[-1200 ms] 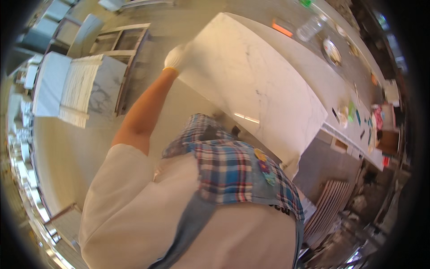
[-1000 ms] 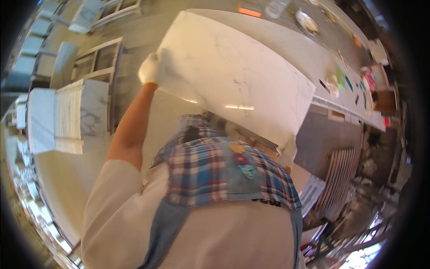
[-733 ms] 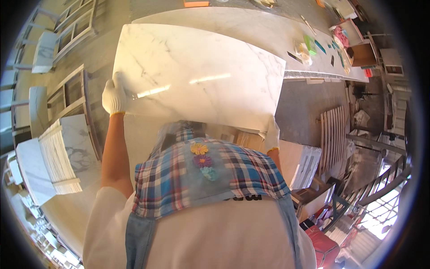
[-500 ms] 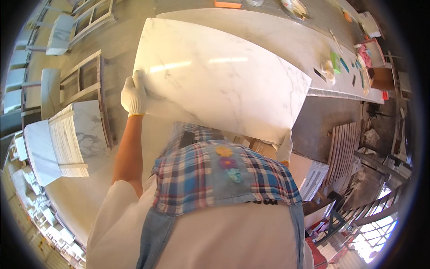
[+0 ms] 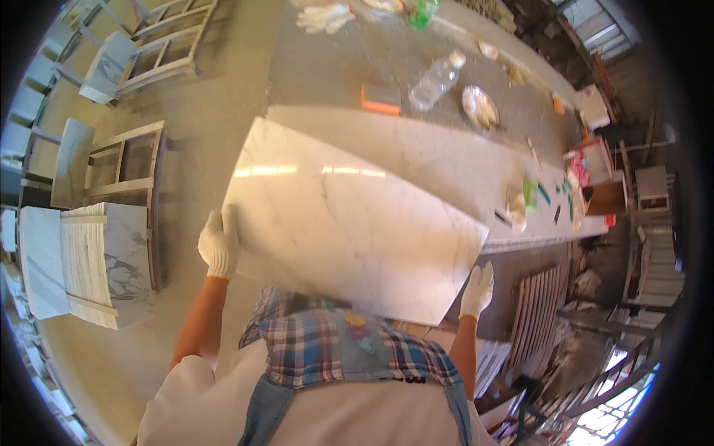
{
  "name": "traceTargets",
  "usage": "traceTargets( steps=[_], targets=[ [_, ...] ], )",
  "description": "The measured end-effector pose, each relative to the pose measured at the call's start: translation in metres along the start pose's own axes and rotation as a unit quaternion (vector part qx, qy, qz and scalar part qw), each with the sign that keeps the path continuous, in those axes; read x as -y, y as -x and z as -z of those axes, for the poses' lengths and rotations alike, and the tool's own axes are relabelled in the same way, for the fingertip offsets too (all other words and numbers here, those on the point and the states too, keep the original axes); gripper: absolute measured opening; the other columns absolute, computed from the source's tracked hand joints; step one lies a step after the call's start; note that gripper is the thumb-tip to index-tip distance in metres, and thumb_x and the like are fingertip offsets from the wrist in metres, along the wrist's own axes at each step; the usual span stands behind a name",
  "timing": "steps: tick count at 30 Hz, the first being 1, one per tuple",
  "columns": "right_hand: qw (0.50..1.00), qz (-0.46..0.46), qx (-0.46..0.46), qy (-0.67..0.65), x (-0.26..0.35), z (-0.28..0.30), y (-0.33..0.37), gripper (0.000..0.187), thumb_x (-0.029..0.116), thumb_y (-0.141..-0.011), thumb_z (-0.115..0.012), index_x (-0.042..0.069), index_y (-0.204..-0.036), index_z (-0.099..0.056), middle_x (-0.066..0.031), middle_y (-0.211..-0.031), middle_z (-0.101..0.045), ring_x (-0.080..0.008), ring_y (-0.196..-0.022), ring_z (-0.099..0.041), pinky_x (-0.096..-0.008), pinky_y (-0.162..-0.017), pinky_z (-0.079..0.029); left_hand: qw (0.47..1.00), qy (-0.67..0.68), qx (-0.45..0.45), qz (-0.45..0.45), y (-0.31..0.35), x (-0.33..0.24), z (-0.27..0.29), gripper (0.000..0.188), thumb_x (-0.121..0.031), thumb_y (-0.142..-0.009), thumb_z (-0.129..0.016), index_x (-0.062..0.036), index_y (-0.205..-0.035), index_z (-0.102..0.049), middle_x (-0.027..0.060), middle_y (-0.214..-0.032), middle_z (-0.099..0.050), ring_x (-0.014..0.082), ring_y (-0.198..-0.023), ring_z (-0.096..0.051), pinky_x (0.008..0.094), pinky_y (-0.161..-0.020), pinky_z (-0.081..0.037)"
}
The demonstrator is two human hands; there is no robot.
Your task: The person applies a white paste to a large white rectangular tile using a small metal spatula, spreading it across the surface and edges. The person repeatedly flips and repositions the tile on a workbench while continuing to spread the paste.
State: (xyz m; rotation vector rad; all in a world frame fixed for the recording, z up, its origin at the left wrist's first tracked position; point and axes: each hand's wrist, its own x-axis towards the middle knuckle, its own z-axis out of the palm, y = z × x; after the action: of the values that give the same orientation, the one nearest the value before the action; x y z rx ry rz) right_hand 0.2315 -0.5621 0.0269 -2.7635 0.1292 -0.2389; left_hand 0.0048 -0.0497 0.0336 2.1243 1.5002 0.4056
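A white, grey-veined marble slab (image 5: 335, 223) with a glossy face lies slantwise before me, its far part over a pale, stone-like slab (image 5: 416, 149) on the workbench. My left hand (image 5: 218, 241), in a white knit glove, grips the slab's left edge, thumb over the top face and the other fingers hidden underneath. Beside the right edge is my right hand (image 5: 477, 290), gloved the same way. Its fingers are stretched out and it holds nothing; whether a fingertip touches the edge is hard to tell.
On the bench are a clear plastic bottle (image 5: 437, 80), an orange-edged block (image 5: 381, 99), a round dish (image 5: 480, 108) and white gloves (image 5: 325, 18). To the left, a stack of marble slabs (image 5: 85, 260) stands near a wooden rack (image 5: 123, 160). Slatted boards (image 5: 535, 316) lie at right.
My right hand has come away from the slab's near right corner to beside its right edge. My left hand keeps its grip. The view has shifted, showing more of the bench's far side.
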Motion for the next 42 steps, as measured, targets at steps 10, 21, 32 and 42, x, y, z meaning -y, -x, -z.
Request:
traceTargets(
  steps=[10, 21, 32, 42],
  targets=[
    [0.94, -0.111, 0.171, -0.273, -0.028, -0.03, -0.138, 0.032, 0.034, -0.102, -0.053, 0.005, -0.112, -0.061, -0.008, -0.096, -0.066, -0.0222, -0.079, -0.061, -0.0338, -0.066, -0.046, 0.999, 0.023, -0.012, 0.028, 0.01, 0.001, -0.003, 0.053, -0.052, -0.096, -0.056, -0.0036, -0.075, -0.058, 0.022, -0.07, -0.061, 0.0422, -0.067, -0.061, 0.0488, -0.062, -0.046],
    [0.966, 0.245, 0.061, -0.06, 0.083, -0.025, -0.16, 0.033, 0.027, -0.096, -0.058, -0.004, -0.106, -0.062, -0.0183, -0.096, -0.067, -0.0355, -0.097, -0.063, -0.0439, -0.087, -0.049, 0.994, 0.033, -0.033, 0.103, 0.042, 0.016, -0.004, 0.049, -0.048, -0.095, -0.058, -0.0043, -0.074, -0.061, 0.0209, -0.068, -0.062, 0.0413, -0.065, -0.061, 0.0469, -0.06, -0.046],
    [0.666, 0.539, 0.474, 0.201, 0.228, -0.089, -0.174, 0.039, 0.037, -0.095, -0.064, 0.003, -0.112, -0.071, -0.0178, -0.105, -0.071, -0.0278, -0.096, -0.067, -0.0374, -0.086, -0.051, 0.984, 0.004, -0.053, 0.172, 0.066, 0.025, -0.007, 0.047, -0.047, -0.097, -0.058, -0.0056, -0.076, -0.063, 0.0185, -0.068, -0.061, 0.0367, -0.062, -0.06, 0.0448, -0.06, -0.046],
    [0.721, 0.3, 0.624, 0.024, 0.272, -0.055, -0.155, 0.032, 0.027, -0.091, -0.07, -0.001, -0.106, -0.072, -0.0051, -0.09, -0.071, -0.0122, -0.082, -0.06, -0.0298, -0.076, -0.049, 0.976, 0.031, -0.054, 0.21, 0.066, 0.011, 0.0, 0.046, -0.046, -0.094, -0.057, -0.0063, -0.072, -0.06, 0.0175, -0.067, -0.061, 0.0377, -0.066, -0.061, 0.0453, -0.06, -0.046]
  ],
)
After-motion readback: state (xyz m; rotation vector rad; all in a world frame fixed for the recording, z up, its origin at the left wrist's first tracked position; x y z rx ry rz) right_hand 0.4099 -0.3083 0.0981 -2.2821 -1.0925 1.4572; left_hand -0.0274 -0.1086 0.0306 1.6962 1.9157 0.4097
